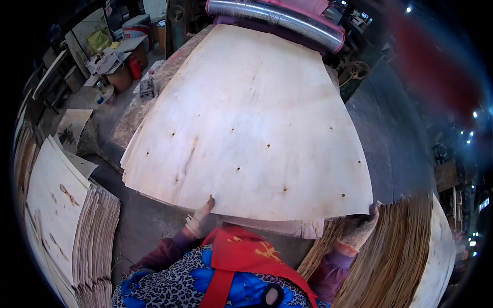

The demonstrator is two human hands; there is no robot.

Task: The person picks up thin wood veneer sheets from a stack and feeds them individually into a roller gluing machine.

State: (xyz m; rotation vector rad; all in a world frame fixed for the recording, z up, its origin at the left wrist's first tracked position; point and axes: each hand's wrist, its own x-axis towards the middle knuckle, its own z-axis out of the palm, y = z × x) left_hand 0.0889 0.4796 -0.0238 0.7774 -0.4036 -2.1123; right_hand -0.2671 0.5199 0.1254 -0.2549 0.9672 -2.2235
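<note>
A large pale wood veneer sheet [251, 108] with small dark knots spreads before me, its far end close to a shiny metal roller [277, 23]. My left hand [202, 218] pinches the near edge left of the middle, thumb on top and fingers hidden beneath. At the near right corner my right hand [362, 229] grips the same sheet, its fingers partly out of sight. Both hands look to be in pale, worn gloves. Edges of more sheets show under this one along its left side and below its near edge.
Stacks of veneer stand on both sides: a left stack [95, 236] and a right stack [390, 251] close by my right forearm. A straw broom [91, 138] lies beyond the left stack. Farther back left are a red cylinder [134, 67] and a brown bin [119, 78].
</note>
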